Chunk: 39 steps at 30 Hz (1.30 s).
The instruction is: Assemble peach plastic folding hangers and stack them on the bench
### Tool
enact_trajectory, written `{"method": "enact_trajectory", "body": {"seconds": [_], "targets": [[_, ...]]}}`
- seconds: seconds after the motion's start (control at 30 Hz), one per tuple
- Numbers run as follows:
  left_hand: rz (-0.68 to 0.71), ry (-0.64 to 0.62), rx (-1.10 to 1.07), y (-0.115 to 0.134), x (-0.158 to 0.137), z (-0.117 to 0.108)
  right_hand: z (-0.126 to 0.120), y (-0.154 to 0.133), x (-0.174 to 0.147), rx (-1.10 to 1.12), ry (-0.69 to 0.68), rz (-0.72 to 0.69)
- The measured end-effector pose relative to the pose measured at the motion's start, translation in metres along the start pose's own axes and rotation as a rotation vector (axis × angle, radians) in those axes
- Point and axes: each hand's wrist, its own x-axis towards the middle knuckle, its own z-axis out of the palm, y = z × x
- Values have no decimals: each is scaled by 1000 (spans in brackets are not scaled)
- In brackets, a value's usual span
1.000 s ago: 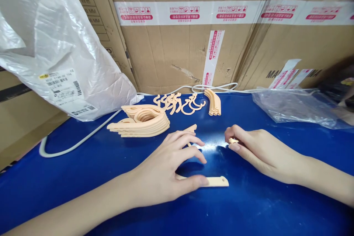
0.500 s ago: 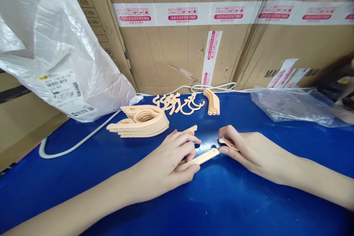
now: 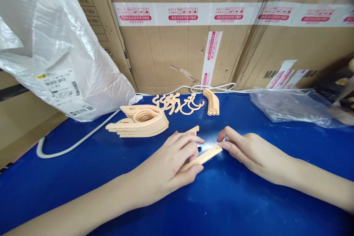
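Observation:
My left hand (image 3: 179, 158) is closed around a beige plastic hanger body (image 3: 204, 156). One flat arm of it sticks out to the right from between thumb and fingers, and another end shows above the knuckles; the middle is under my palm. At the tip of that right arm, my right hand (image 3: 249, 151) pinches a small beige hanger arm piece, mostly hidden by thumb and forefinger. Behind my left hand lies a stack of matching hanger bodies (image 3: 146, 123). Loose beige hanger hooks (image 3: 174, 103) lie further back, beside a bundle of curved hanger arm pieces (image 3: 211, 102).
The blue tabletop (image 3: 221, 199) runs under everything. A white plastic bag (image 3: 63, 55) leans at the back left, with a pale cable (image 3: 85, 140) curving below it. Cardboard boxes (image 3: 171, 51) stand along the back. A clear plastic bag (image 3: 293, 107) lies at the right.
The hanger body in my left hand has shifted slightly right. The piece in my right hand, visible before, is now mostly covered by the fingertips, which meet the hanger body's end.

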Motion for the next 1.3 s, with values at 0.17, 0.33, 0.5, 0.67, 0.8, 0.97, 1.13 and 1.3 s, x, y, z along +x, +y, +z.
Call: {"method": "enact_trajectory", "body": {"seconds": [0.17,0.33,0.5,0.67,0.8,0.97,1.13,1.3], "targets": [[-24,-35,-8,3,-1,1,1,-6,-4,50,-72,-40],[-17,-34,7,1,0,2,3,-6,-2,15,-93,-17],[-18,-66,1,2,0,1,4,-7,-1,-50,-146,-18],[-3,-72,-3,3,-1,2,4,-9,-3,-46,-150,-47],[4,-90,11,1,-1,2,7,-7,-4,-97,-118,-94],[1,-102,26,1,-3,2,13,0,-3,-284,25,-223],[15,-89,20,0,-1,2,16,5,-2,-417,155,-345],[38,-71,41,0,-2,4,18,6,-3,-519,202,-396]]}}
